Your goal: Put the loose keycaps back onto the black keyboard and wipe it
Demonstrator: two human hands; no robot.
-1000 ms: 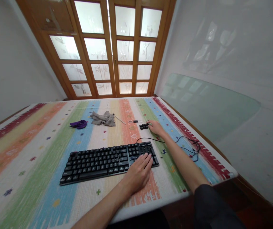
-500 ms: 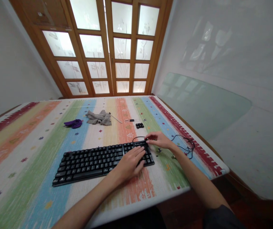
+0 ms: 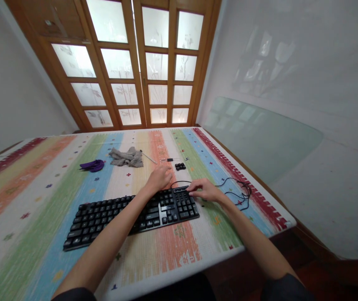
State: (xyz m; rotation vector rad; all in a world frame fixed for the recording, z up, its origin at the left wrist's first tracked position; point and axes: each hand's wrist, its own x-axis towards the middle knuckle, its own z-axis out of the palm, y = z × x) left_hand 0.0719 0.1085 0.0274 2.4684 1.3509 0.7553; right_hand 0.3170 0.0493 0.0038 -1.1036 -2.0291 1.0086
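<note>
A black keyboard (image 3: 163,213) lies at a slant across the striped tablecloth, and some sockets in its right part show no keycaps clearly. My left hand (image 3: 160,177) is over the keyboard's back edge, fingers stretched forward and apart, holding nothing visible. Just beyond its fingertips are a small cluster of loose black keycaps (image 3: 180,166) and a small black-handled wire tool (image 3: 169,159), which looks like a keycap puller. My right hand (image 3: 205,190) is at the keyboard's back right corner, with thumb and forefinger bent together against it.
Farther back lie a crumpled grey cloth (image 3: 126,157), a thin pale rod with a dark end (image 3: 148,156) and a purple folded item (image 3: 92,165). The black cable (image 3: 244,194) coils on the right. A wall runs along the table's right side.
My left hand has lifted off the number keys and moved forward and left, past the keyboard's back edge. My right hand stays at the corner. The view has shifted slightly.
</note>
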